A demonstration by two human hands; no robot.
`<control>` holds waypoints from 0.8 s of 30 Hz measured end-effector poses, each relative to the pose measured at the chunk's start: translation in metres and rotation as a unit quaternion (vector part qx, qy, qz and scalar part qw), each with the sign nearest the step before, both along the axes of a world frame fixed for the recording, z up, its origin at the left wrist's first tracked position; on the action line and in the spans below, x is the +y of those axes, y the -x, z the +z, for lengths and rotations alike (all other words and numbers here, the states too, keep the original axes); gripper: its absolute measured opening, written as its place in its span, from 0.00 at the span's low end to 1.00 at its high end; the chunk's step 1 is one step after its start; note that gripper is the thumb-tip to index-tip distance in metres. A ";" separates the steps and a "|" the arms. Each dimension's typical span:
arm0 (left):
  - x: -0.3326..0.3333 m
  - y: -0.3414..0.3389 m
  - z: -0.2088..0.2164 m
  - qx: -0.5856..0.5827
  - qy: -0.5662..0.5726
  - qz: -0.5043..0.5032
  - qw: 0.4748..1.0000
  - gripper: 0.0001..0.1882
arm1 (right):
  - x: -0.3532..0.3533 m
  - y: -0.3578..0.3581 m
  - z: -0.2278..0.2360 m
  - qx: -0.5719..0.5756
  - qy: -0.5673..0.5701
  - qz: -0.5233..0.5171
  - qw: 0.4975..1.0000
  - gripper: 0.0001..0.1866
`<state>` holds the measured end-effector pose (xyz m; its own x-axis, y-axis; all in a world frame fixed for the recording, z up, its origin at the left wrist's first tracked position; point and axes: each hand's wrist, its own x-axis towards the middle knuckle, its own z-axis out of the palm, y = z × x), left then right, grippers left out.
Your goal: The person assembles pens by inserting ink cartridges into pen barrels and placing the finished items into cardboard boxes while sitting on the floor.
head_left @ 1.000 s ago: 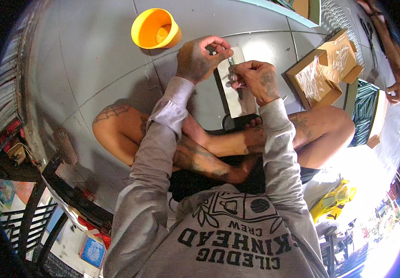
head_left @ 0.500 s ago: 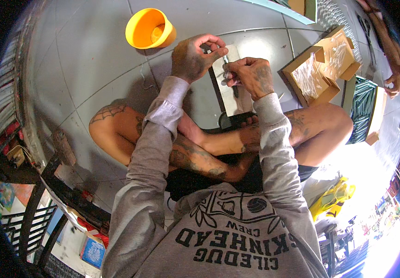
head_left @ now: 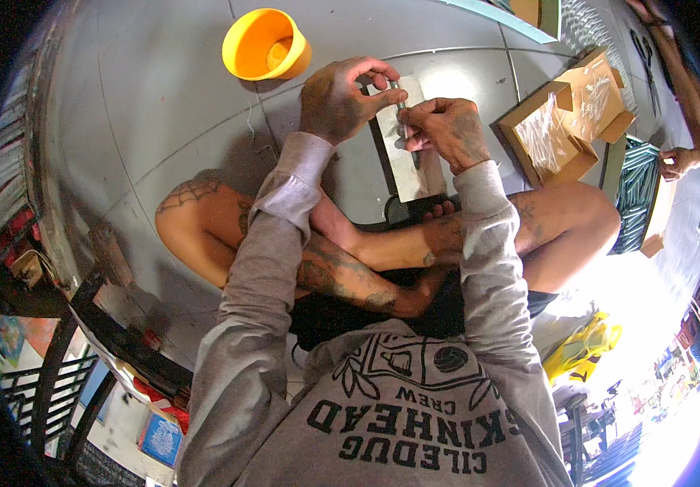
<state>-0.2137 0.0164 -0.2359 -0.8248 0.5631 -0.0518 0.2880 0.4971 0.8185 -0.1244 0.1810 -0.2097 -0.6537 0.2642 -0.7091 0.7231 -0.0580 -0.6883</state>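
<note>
A slim, greenish pen-like tube (head_left: 402,104) is held up between my two hands. The thumb and forefinger of my left hand (head_left: 335,101) pinch its far end. Closed around its nearer part are the fingers of my right hand (head_left: 450,134), which hide much of it. Below the hands lies a whitish rectangular block (head_left: 419,180) with a dark side edge, standing on the floor in front of my crossed legs. A dark shape, partly hidden by the right hand, shows against its top.
A yellow bucket (head_left: 238,50) stands at the far left. On the right, a cardboard box (head_left: 567,166) holds thin clear pieces; beside it a box holds several dark green tubes (head_left: 634,191). Another person's hand (head_left: 678,164) is at that box. A yellow bag (head_left: 581,349) lies lower right.
Both hands keep their grip on the tube; the right hand has shifted slightly right and up. The other person's hand has moved left and down toward the box of green tubes.
</note>
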 end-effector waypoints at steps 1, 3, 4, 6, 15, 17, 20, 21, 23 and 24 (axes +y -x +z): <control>0.001 0.001 0.001 0.003 0.003 0.000 1.000 0.20 | 0.002 -0.001 -0.003 0.002 -0.003 0.007 1.000 0.09; 0.001 0.002 0.003 -0.001 0.002 -0.003 1.000 0.20 | 0.006 -0.004 -0.009 0.005 -0.009 0.022 1.000 0.09; 0.001 0.002 0.003 -0.003 0.002 -0.004 1.000 0.20 | 0.005 -0.003 -0.005 0.007 0.014 0.017 1.000 0.10; 0.000 0.001 0.000 0.013 0.006 -0.005 1.000 0.20 | 0.005 -0.003 0.007 0.010 0.058 0.006 0.998 0.10; 0.000 0.002 -0.005 -0.007 -0.004 -0.008 1.000 0.19 | 0.004 -0.007 0.007 0.026 0.024 0.029 0.999 0.09; 0.000 0.002 -0.005 -0.005 -0.009 -0.008 1.000 0.19 | 0.005 -0.009 0.008 0.024 0.018 0.028 0.999 0.10; 0.001 0.002 -0.004 -0.010 -0.016 -0.007 1.000 0.18 | 0.003 -0.010 0.015 0.009 0.011 0.047 0.999 0.11; 0.001 0.003 -0.005 -0.021 -0.020 -0.008 1.000 0.18 | 0.003 -0.010 0.018 0.004 0.011 0.038 0.999 0.12; 0.000 0.003 -0.006 -0.030 -0.021 -0.006 0.999 0.18 | 0.000 -0.012 0.021 -0.007 0.013 0.023 1.000 0.12; 0.000 0.002 -0.006 -0.028 -0.020 -0.003 0.999 0.18 | -0.002 -0.013 0.021 0.000 0.001 0.026 1.000 0.12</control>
